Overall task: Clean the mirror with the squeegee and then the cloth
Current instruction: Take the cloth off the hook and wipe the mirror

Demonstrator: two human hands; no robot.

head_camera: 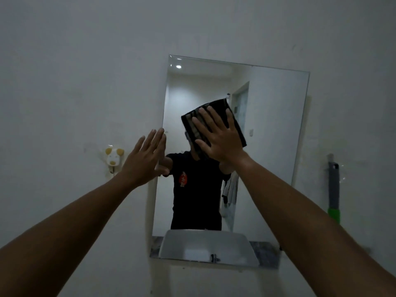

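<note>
Right hand (220, 136) flat, fingers spread, pressing dark cloth (216, 125) against mirror (274, 125) centre. Left hand (143, 159) open, fingers together, at mirror's left edge. Squeegee (333, 187) hanging on wall, right of mirror.

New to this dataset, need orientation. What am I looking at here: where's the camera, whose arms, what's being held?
There is one picture, from a wide-angle camera worn on a person's head, looking forward at their own two bare arms. No robot is involved.

Ahead is a frameless rectangular wall mirror; the dark-shirted figure in it is the person's reflection, with a white washbasin reflected at the bottom.

The right hand presses a dark folded striped cloth flat against the glass with fingers spread. The left hand is open and holds nothing, at the mirror's left edge.

On the wall to the right stands a grey-and-green squeegee handle, not in use. To the left is a small white-and-yellow dog-shaped wall hook.
</note>
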